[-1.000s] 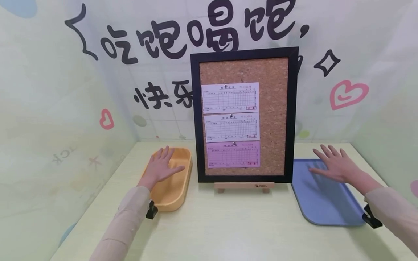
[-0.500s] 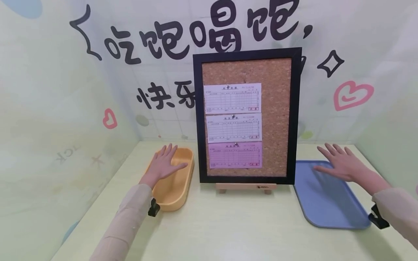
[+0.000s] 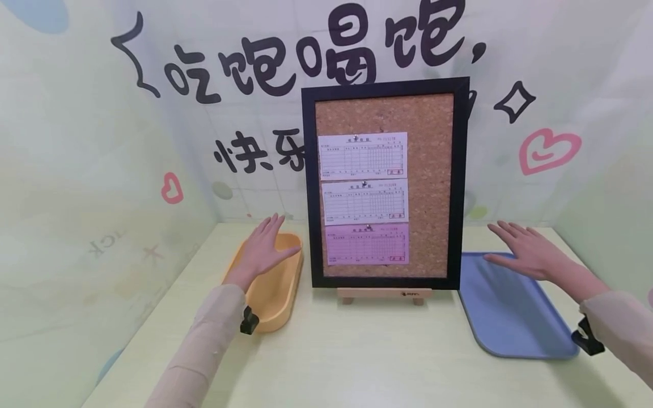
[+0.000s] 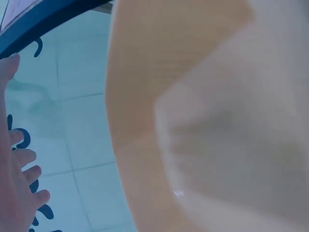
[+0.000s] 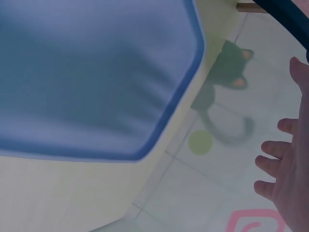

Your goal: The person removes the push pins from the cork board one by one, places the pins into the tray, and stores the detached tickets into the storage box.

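Note:
My left hand (image 3: 261, 252), fingers straight and thumb spread, hovers over the orange tray (image 3: 288, 294) and holds nothing. Its shadow falls inside that tray (image 4: 133, 121) in the left wrist view. On the other side, my right hand (image 3: 535, 255) hangs with extended fingers above the flat blue tray (image 3: 502, 317), also holding nothing. Between the hands stands a black-framed cork board (image 3: 428, 187). Pinned to it one above another are a white form slip (image 3: 362, 156), a second white slip (image 3: 364, 203) and a pink slip (image 3: 367, 245).
A small wooden easel (image 3: 382, 293) supports the board on the pale table (image 3: 357, 351). Behind it rises a printed wall cloth (image 3: 255, 187) with black lettering and hearts. Black clips (image 3: 249, 321) show at the cuffs.
My left hand has shifted slightly right and up over the orange tray. The right hand stays almost in place, its fingers a little lower. The head view has shifted slightly.

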Motion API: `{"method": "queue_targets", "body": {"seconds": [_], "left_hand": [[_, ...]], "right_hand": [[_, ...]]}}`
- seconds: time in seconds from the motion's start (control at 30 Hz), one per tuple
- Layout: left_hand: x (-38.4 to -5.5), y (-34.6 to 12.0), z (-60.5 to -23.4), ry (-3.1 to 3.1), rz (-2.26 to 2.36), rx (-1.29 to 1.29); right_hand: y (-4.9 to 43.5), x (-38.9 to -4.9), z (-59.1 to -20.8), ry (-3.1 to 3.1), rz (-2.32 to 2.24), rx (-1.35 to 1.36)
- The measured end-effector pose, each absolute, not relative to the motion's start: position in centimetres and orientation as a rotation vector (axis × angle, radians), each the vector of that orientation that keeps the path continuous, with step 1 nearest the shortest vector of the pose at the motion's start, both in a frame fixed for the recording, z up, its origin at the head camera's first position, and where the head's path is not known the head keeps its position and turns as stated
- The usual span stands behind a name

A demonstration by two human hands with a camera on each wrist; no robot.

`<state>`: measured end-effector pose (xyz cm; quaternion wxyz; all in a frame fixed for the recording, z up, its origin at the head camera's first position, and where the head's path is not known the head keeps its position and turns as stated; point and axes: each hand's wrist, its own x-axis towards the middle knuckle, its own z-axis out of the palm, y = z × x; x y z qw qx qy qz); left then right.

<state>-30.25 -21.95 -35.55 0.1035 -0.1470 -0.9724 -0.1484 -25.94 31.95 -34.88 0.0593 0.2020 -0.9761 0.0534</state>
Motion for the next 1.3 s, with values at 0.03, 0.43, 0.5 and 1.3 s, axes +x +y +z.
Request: {"method": "queue_targets", "body": {"seconds": [0.03,0.43,0.5,1.3], "left_hand": [[-30.3,-21.7,-35.4,-2.853,-0.443,-0.441],[-30.6,-18.9,-33.0,-2.701,-0.665,-0.489],[-30.8,-18.4,-32.4,-2.669,-0.742,-0.472],[-32.7,-15.2,-27.4,-2.43,-0.786,-0.509]], "right_hand": [[31.9,-25.9,-34.7,-2.952,0.172,0.615],[31.1,-25.8,-33.1,-2.877,0.292,0.626],[31.0,-25.8,-32.8,-2.866,0.311,0.626],[29.1,-25.8,-29.4,-2.803,0.428,0.606]]}}
